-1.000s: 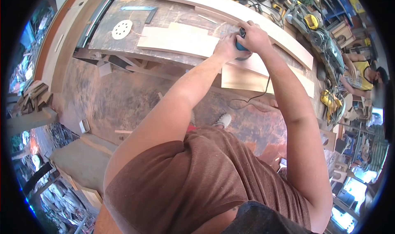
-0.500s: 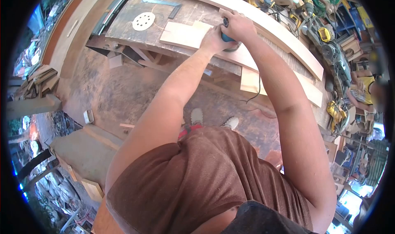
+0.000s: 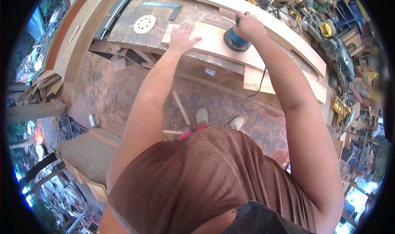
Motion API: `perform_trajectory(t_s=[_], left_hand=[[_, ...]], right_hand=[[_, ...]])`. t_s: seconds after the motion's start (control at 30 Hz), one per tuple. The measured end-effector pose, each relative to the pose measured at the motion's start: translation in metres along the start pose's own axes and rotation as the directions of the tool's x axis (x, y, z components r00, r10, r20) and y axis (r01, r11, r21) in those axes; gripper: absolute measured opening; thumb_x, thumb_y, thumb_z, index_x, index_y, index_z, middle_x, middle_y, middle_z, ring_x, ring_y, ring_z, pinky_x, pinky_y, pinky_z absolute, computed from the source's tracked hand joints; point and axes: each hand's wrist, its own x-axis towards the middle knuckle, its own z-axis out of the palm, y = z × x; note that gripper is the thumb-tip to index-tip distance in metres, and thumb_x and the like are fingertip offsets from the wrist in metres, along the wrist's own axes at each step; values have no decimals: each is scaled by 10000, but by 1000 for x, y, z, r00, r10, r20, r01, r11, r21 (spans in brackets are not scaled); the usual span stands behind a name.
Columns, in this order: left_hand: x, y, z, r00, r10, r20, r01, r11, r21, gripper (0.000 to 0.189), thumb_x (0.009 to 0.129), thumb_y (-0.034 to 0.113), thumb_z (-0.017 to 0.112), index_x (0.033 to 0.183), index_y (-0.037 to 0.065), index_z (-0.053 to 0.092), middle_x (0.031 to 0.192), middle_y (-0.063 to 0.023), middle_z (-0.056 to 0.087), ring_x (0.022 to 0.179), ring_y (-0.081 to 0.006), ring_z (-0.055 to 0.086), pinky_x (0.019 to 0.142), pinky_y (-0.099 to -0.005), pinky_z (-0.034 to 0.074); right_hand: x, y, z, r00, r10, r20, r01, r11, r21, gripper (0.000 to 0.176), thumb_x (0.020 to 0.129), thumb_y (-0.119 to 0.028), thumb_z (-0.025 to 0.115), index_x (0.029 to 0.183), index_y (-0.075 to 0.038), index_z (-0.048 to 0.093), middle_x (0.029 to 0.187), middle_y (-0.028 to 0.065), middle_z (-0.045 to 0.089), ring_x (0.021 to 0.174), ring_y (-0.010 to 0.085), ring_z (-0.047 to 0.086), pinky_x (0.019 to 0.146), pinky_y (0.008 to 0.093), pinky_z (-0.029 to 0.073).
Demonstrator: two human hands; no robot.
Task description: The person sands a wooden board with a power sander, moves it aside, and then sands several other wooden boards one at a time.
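Note:
My right hand grips the top of a blue orbital sander that rests on a pale wooden board on the workbench. My left hand lies flat with spread fingers on the left end of that board, apart from the sander. The sander's black cord hangs off the bench edge toward the floor.
A round sanding disc and a metal square lie on the bench to the left. A long curved plank runs behind the board. Power tools crowd the right side, where another person sits. Wood scraps litter the floor.
My left hand has let go of the sander and moved left onto the board. The right hand alone holds the sander, which has shifted slightly right.

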Motion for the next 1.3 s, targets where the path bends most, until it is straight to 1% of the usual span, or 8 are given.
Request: perform_trajectory(t_s=[0.13, 0.2, 0.33, 0.4, 0.5, 0.8, 1.1, 1.3], left_hand=[[6, -8, -5, 995, -62, -82, 70, 993, 94, 712, 950, 662, 519, 1448, 154, 555, 1565, -156, 460, 1518, -317, 313, 1213, -576, 205], [12, -11, -5, 984, -86, -155, 97, 993, 67, 610, 945, 633, 530, 1330, 175, 648, 1459, -141, 568, 1452, -330, 413, 1183, -574, 243], [25, -9, 2, 979, -179, -96, 188, 978, 92, 504, 960, 564, 534, 1284, 206, 679, 1435, -96, 587, 1431, -292, 425, 1185, -570, 220], [24, -9, 3, 968, -168, -185, 189, 977, 99, 465, 974, 523, 507, 1223, 185, 706, 1311, -125, 656, 1291, -335, 549, 1107, -574, 331], [29, -4, -8, 966, -252, -55, 257, 958, 123, 439, 989, 476, 470, 1229, 192, 703, 1367, -103, 626, 1345, -296, 508, 1128, -563, 296], [35, -16, 6, 957, -267, -113, 280, 954, 110, 467, 1017, 462, 429, 1305, 206, 694, 1449, -119, 583, 1402, -307, 458, 1162, -570, 280], [34, -10, 0, 952, -301, -59, 305, 949, 82, 468, 1022, 451, 419, 1264, 182, 716, 1438, -120, 590, 1411, -305, 445, 1162, -582, 278], [29, 1, -7, 955, -282, -89, 292, 948, 128, 483, 1028, 425, 401, 1246, 130, 716, 1371, -136, 632, 1352, -328, 504, 1121, -606, 315]], right_hand=[[-15, 37, 4, 998, 62, -5, -62, 998, -31, 400, 907, -346, 638, 1269, -186, 585, 1234, 152, 617, 1132, 369, 640, 939, 483, 560], [-24, 51, -5, 990, 113, 88, -108, 992, -63, 467, 940, -333, 623, 1377, -191, 538, 1325, 160, 587, 1230, 348, 606, 989, 480, 551], [-42, 83, -2, 980, 178, 92, -171, 982, -80, 458, 940, -342, 623, 1363, -185, 543, 1318, 159, 589, 1223, 352, 610, 990, 480, 552], [-52, 101, -2, 973, 217, 82, -210, 974, -80, 452, 940, -355, 626, 1348, -178, 548, 1297, 166, 594, 1211, 354, 614, 990, 479, 551], [-66, 129, -1, 960, 268, 75, -262, 961, -86, 444, 939, -361, 629, 1334, -172, 552, 1283, 174, 597, 1202, 359, 615, 985, 477, 548], [-106, 213, 6, 898, 438, 41, -433, 896, -94, 454, 942, -407, 638, 1320, -170, 556, 1272, 179, 602, 1198, 375, 618, 990, 486, 536], [-146, 323, 26, 818, 575, 23, -572, 816, -87, 454, 909, -419, 673, 1277, -175, 569, 1283, 191, 611, 1146, 387, 653, 965, 485, 536], [-144, 303, 19, 822, 568, 44, -565, 822, -69, 427, 899, -406, 677, 1255, -189, 586, 1247, 173, 624, 1142, 386, 650, 958, 487, 533]])
